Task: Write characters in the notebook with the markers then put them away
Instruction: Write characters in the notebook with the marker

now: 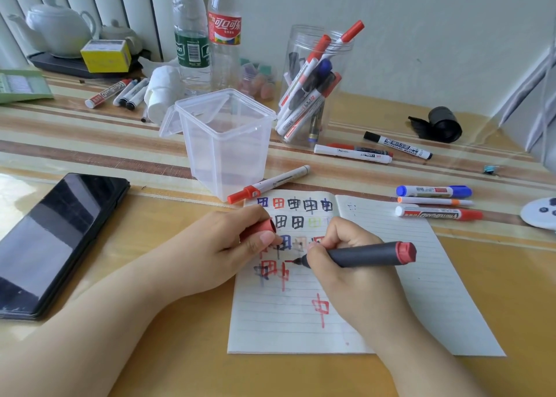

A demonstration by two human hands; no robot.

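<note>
Low and centre in the frame, a dark grey marker [365, 254] with a red end was gripped in the right hand [352, 273], its fingers curled round the barrel and its tip set on the left page of the notebook [421, 276]. A red cap [261, 227] was pinched in the left hand [228, 246], which rested on the page's left edge; the two hands were kept a little apart. The notebook lay open on the desk [180, 351] at lower centre, with rows of blue, red, black and pale characters written across its top.

Just above the notebook a white marker with a red cap [267, 184] was seen lying aslant, touching the foot of a clear square container [225, 143] whose lid hung open. To the right of the notebook's top edge, three markers [436, 202] had been laid side by side. Farther up, a round clear jar [313, 86] was filled with markers, and more markers [373, 149] lay beside it. A black phone [57, 240] rested at the left edge. Two plastic bottles [207, 35] stood at upper centre, and a white teapot [57, 26] in the upper left.
</note>
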